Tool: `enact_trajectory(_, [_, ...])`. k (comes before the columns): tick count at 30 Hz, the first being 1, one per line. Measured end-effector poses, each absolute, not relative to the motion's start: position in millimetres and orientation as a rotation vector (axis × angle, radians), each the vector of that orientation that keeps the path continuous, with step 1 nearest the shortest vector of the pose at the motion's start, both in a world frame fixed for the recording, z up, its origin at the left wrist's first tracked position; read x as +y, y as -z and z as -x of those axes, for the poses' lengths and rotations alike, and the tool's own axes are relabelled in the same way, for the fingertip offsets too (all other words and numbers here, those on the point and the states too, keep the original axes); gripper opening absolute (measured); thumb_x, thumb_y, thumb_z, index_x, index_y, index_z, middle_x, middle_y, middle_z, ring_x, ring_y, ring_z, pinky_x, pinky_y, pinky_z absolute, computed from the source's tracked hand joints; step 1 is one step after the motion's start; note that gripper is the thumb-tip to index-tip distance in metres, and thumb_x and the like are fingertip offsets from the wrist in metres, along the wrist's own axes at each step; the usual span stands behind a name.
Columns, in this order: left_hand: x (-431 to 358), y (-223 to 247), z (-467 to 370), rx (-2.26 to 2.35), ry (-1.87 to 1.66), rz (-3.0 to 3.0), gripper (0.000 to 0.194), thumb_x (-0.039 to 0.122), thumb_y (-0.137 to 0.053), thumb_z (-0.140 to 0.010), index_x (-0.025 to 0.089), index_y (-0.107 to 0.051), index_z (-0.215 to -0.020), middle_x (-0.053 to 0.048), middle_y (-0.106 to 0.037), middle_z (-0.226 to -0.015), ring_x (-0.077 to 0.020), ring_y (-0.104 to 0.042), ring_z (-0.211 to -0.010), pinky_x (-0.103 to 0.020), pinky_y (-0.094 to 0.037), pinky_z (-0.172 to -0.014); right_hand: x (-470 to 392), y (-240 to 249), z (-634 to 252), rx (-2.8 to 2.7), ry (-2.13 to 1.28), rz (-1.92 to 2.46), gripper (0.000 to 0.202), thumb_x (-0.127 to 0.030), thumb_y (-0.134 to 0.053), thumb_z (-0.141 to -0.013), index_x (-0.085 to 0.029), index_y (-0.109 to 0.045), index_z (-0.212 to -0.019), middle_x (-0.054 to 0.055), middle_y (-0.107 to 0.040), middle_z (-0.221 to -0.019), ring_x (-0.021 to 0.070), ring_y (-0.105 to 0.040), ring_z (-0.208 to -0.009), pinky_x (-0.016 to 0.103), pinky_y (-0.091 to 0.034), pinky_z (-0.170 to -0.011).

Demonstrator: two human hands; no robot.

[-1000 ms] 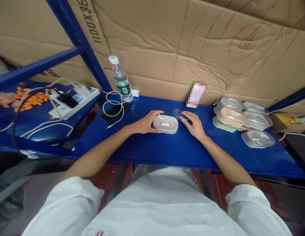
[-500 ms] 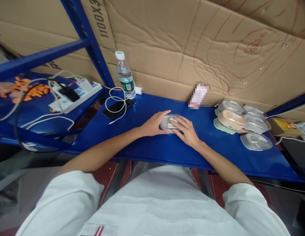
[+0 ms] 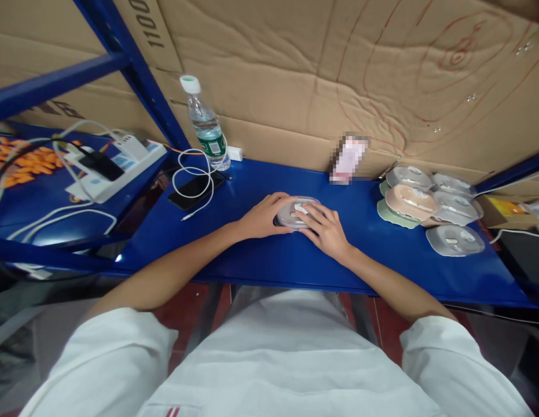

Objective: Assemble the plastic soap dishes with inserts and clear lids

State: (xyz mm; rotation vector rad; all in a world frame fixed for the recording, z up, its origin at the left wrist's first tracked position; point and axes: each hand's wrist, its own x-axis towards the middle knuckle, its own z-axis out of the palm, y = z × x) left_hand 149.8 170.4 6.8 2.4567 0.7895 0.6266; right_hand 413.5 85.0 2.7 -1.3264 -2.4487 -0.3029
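Observation:
A small clear oval container [image 3: 290, 214] with a translucent lid rests on the blue table, between both hands. My left hand [image 3: 266, 216] curves around its left side, thumb and fingers gripping the rim. My right hand [image 3: 326, 230] lies over its right part, with fingertips on the lid near a white spot. Similar containers stand at the right: a peach-lidded one [image 3: 410, 201] stacked on green, and several clear ones, the nearest [image 3: 455, 240] lying alone at the front.
A water bottle [image 3: 208, 130] stands at the back left beside a dark phone [image 3: 191, 194] and white cable. A pixelated phone-like object [image 3: 349, 157] leans on the cardboard wall. Further left are a power strip [image 3: 117, 174] and orange pieces [image 3: 32, 165]. A blue frame post rises there.
The camera view has shifted slightly. My right fingers have slid a little left over the lid, while my left hand still holds the container's side.

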Motion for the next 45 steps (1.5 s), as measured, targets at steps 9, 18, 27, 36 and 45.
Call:
enact_trajectory(9, [177.6,-8.4,-149.1,0.798,-0.639,-2.355,0.096,0.055,-0.085,-0.084,0.026,-0.042,-0.165,-0.014,-0.054,-0.162,-0.0376,-0.052,-0.145,-0.054,-0.039,-0.124,94.4,-9.2,-422.4,-2.492,0.342,1.188,0.063,-0.042,-0.059,-0.109,-0.023,-0.043,-0.168,0.017,-0.046,-0.171,0.0362,-0.041,-0.16,0.061,-0.028,-0.129])
enact_trajectory(18, [169.2,-8.7,-150.2,0.704,-0.626,-2.256,0.095,0.06,-0.087,-0.083,0.026,-0.045,-0.161,-0.015,-0.054,-0.16,-0.0368,-0.052,-0.148,-0.055,-0.04,-0.127,86.5,-9.0,-419.5,-2.533,0.519,1.131,0.058,-0.032,-0.058,-0.107,-0.019,-0.05,-0.163,0.016,-0.063,-0.156,0.0326,-0.057,-0.143,0.054,-0.039,-0.12])
enact_trajectory(27, [180.4,-19.8,-137.5,0.653,-0.439,-2.308,0.113,0.064,-0.093,-0.077,0.027,-0.037,-0.167,-0.017,-0.048,-0.165,-0.0373,-0.048,-0.153,-0.055,-0.038,-0.129,85.8,-13.0,-410.0,-2.547,0.556,1.106,0.065,-0.019,-0.07,-0.093,-0.014,-0.055,-0.156,0.018,-0.064,-0.155,0.0346,-0.059,-0.139,0.053,-0.046,-0.115])
enact_trajectory(36, [182.5,-21.7,-136.9,0.716,-0.391,-2.407,0.108,0.067,-0.084,-0.085,0.029,-0.031,-0.172,-0.016,-0.045,-0.169,-0.0372,-0.045,-0.156,-0.055,-0.034,-0.13,85.8,-12.2,-413.2,-2.541,0.525,1.105,0.059,-0.024,-0.062,-0.103,-0.015,-0.051,-0.16,0.018,-0.061,-0.158,0.0337,-0.055,-0.145,0.054,-0.043,-0.118])
enact_trajectory(45, [181.3,-22.7,-136.5,0.767,-0.355,-2.496,0.103,0.066,-0.079,-0.09,0.029,-0.029,-0.173,-0.018,-0.045,-0.17,-0.0367,-0.047,-0.155,-0.054,-0.038,-0.127,88.8,-12.1,-414.3,-2.517,0.516,1.112,0.053,-0.024,-0.061,-0.104,-0.017,-0.055,-0.157,0.017,-0.065,-0.153,0.0315,-0.057,-0.145,0.052,-0.042,-0.121])
